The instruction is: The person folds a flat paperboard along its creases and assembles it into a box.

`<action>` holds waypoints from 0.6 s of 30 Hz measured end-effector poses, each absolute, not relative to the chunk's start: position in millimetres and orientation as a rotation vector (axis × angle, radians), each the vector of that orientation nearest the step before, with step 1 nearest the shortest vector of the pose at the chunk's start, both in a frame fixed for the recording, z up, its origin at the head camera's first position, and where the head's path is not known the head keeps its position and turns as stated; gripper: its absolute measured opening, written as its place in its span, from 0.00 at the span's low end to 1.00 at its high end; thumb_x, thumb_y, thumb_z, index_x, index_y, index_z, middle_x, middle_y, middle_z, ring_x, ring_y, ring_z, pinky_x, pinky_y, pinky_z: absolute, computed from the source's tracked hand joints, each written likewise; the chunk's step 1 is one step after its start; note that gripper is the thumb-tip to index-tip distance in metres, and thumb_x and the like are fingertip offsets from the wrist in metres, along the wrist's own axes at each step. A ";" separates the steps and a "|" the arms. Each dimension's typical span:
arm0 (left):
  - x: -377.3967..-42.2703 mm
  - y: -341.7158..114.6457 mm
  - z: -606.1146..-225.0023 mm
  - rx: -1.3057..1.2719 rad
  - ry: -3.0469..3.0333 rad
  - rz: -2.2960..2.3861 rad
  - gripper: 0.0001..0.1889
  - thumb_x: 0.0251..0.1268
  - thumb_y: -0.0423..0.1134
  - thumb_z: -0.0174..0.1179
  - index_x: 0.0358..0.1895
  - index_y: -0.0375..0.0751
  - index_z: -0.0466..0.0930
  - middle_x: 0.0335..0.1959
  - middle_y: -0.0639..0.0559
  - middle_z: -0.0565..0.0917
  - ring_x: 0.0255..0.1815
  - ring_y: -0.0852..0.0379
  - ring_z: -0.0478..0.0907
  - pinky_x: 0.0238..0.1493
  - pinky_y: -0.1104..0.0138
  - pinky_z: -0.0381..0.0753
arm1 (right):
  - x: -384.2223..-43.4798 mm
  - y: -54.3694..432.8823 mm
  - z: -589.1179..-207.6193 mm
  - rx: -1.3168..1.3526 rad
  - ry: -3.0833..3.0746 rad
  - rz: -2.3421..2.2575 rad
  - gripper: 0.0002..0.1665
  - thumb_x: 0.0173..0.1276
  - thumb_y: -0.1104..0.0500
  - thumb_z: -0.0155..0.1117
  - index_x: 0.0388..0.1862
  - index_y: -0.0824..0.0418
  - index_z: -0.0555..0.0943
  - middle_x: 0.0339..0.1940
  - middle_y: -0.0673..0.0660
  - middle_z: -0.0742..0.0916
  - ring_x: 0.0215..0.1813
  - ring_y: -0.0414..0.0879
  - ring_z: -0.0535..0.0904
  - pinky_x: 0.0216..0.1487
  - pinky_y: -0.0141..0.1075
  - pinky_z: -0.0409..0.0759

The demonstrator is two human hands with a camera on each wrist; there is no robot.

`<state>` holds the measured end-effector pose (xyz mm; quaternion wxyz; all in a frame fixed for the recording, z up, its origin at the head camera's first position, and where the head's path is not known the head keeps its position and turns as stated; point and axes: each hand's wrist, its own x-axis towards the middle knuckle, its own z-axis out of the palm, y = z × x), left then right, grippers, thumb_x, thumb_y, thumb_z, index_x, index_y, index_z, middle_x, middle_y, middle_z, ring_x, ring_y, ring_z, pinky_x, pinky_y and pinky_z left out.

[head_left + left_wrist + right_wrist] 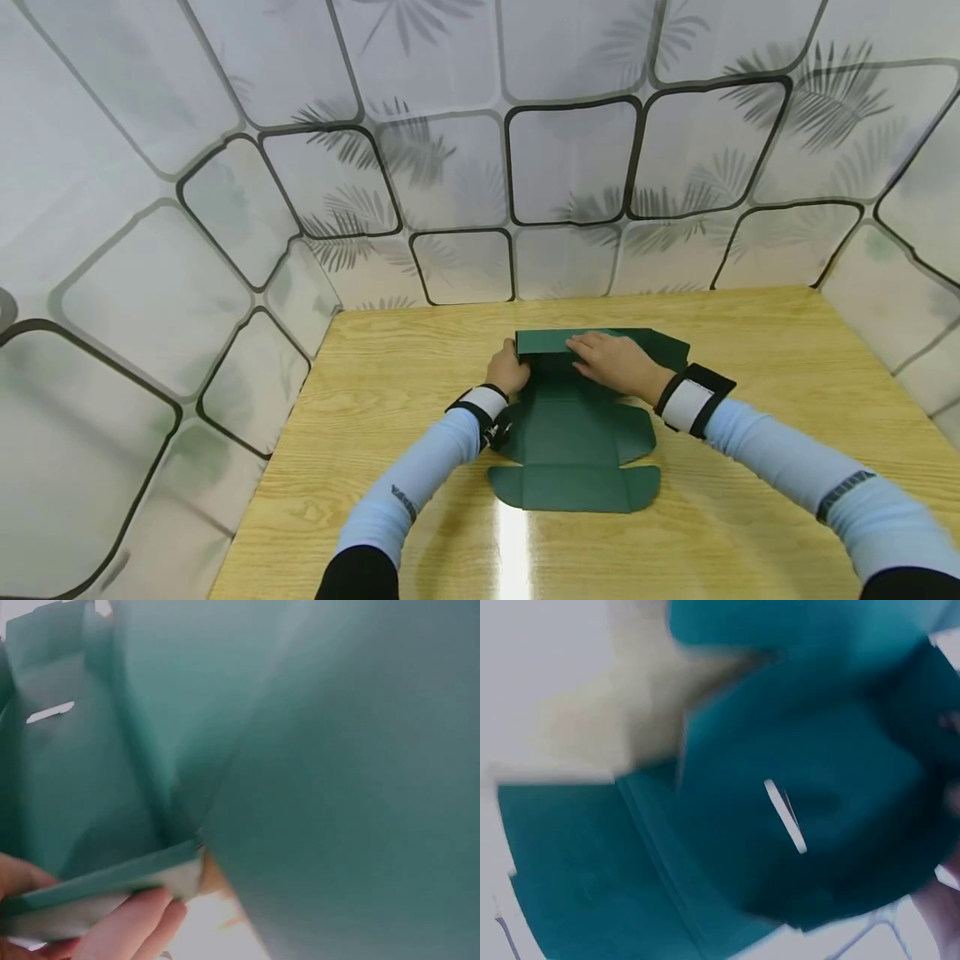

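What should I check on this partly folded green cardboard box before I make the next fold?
1. Left hand holding the green cardboard box at its far left side: ok.
2. Right hand touching the raised green cardboard panel at the far end: ok.
3. Right hand's grip firm: cannot tell; its fingertips are blurred in the right wrist view.
4. Narrow straight slot unblocked: ok, white shows through it.
5. Rounded-ended green near flap folded up: not ok, it lies flat on the yellowish wood-grain table.
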<state>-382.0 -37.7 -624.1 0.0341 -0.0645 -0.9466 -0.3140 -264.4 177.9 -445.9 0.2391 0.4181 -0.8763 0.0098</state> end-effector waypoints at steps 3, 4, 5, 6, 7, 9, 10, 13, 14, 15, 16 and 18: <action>-459.8 -43.5 -707.6 -0.130 -3.062 -0.972 0.22 0.59 0.46 0.54 0.58 0.48 0.67 0.39 0.45 0.81 0.25 0.50 0.77 0.20 0.58 0.73 | -271.8 181.4 -429.4 1.162 -2.646 0.195 0.22 0.65 0.56 0.60 0.56 0.63 0.76 0.49 0.61 0.83 0.48 0.54 0.81 0.46 0.44 0.80; -480.0 -44.7 -726.8 -0.107 -3.114 -0.958 0.20 0.58 0.47 0.54 0.55 0.49 0.69 0.37 0.46 0.81 0.24 0.50 0.77 0.19 0.57 0.73 | -274.8 183.2 -424.6 1.162 -2.721 0.261 0.22 0.67 0.57 0.57 0.58 0.62 0.74 0.52 0.62 0.82 0.50 0.54 0.80 0.48 0.46 0.78; -493.7 -46.3 -738.2 -0.101 -3.154 -0.958 0.17 0.57 0.46 0.54 0.51 0.48 0.73 0.34 0.46 0.81 0.22 0.50 0.77 0.17 0.57 0.73 | -278.3 185.2 -420.1 1.158 -2.783 0.325 0.21 0.69 0.60 0.54 0.60 0.62 0.72 0.54 0.63 0.81 0.51 0.55 0.79 0.50 0.47 0.77; -503.7 -47.5 -744.9 -0.095 -3.191 -0.960 0.14 0.57 0.45 0.55 0.45 0.48 0.75 0.31 0.47 0.81 0.19 0.50 0.76 0.15 0.57 0.73 | -281.5 188.0 -415.8 1.147 -2.840 0.386 0.22 0.69 0.64 0.51 0.62 0.62 0.70 0.56 0.63 0.80 0.52 0.56 0.78 0.52 0.48 0.76; -509.5 -48.5 -746.2 -0.088 -3.223 -0.971 0.10 0.57 0.45 0.54 0.40 0.47 0.77 0.28 0.47 0.80 0.18 0.49 0.76 0.15 0.57 0.74 | -285.9 191.2 -412.8 1.141 -2.877 0.438 0.24 0.69 0.68 0.50 0.64 0.63 0.68 0.58 0.64 0.78 0.53 0.58 0.78 0.52 0.49 0.76; -508.6 -49.8 -734.1 -0.108 -3.271 -0.964 0.07 0.56 0.44 0.54 0.29 0.46 0.77 0.22 0.48 0.79 0.15 0.50 0.75 0.14 0.57 0.73 | -295.0 199.4 -408.3 1.132 -2.907 0.458 0.28 0.66 0.75 0.48 0.65 0.65 0.66 0.59 0.66 0.77 0.52 0.59 0.77 0.51 0.49 0.76; -502.9 -50.1 -720.9 -0.121 -3.288 -0.962 0.07 0.55 0.43 0.53 0.25 0.45 0.76 0.20 0.48 0.77 0.14 0.50 0.74 0.14 0.58 0.73 | -299.4 203.6 -405.8 1.120 -2.913 0.450 0.29 0.64 0.77 0.47 0.65 0.65 0.67 0.58 0.66 0.77 0.52 0.60 0.77 0.51 0.49 0.76; -477.8 -49.6 -672.8 -0.137 -3.314 -0.938 0.08 0.55 0.40 0.51 0.22 0.43 0.73 0.18 0.48 0.75 0.14 0.51 0.73 0.14 0.60 0.71 | -311.3 215.4 -399.3 1.068 -2.936 0.348 0.30 0.62 0.80 0.45 0.62 0.65 0.70 0.55 0.66 0.80 0.52 0.61 0.77 0.51 0.51 0.75; -469.6 -49.3 -656.6 -0.141 -3.320 -0.924 0.08 0.55 0.39 0.50 0.21 0.43 0.72 0.18 0.48 0.74 0.14 0.51 0.72 0.14 0.60 0.71 | -314.5 218.6 -397.6 1.056 -2.941 0.285 0.29 0.62 0.80 0.46 0.61 0.65 0.71 0.54 0.66 0.81 0.52 0.61 0.77 0.53 0.51 0.75; -461.5 -48.9 -640.6 -0.122 -3.336 -0.915 0.09 0.57 0.39 0.50 0.23 0.42 0.73 0.21 0.48 0.75 0.16 0.50 0.74 0.16 0.60 0.73 | -317.1 220.6 -395.7 1.049 -2.955 0.232 0.29 0.61 0.79 0.48 0.61 0.64 0.72 0.53 0.66 0.81 0.53 0.62 0.76 0.53 0.52 0.75; -456.2 -48.5 -628.4 -0.113 -3.339 -0.902 0.08 0.57 0.39 0.49 0.23 0.41 0.72 0.22 0.48 0.74 0.17 0.50 0.74 0.17 0.60 0.73 | -319.0 222.2 -394.1 1.044 -2.963 0.176 0.29 0.60 0.79 0.51 0.60 0.63 0.73 0.52 0.66 0.82 0.53 0.62 0.76 0.52 0.52 0.75; -456.1 -48.9 -619.8 -0.099 -3.351 -0.876 0.08 0.58 0.40 0.49 0.25 0.41 0.72 0.24 0.47 0.74 0.19 0.49 0.74 0.19 0.60 0.73 | -321.8 223.8 -393.4 1.059 -2.971 0.051 0.30 0.58 0.76 0.58 0.61 0.62 0.73 0.52 0.65 0.82 0.54 0.61 0.76 0.51 0.50 0.76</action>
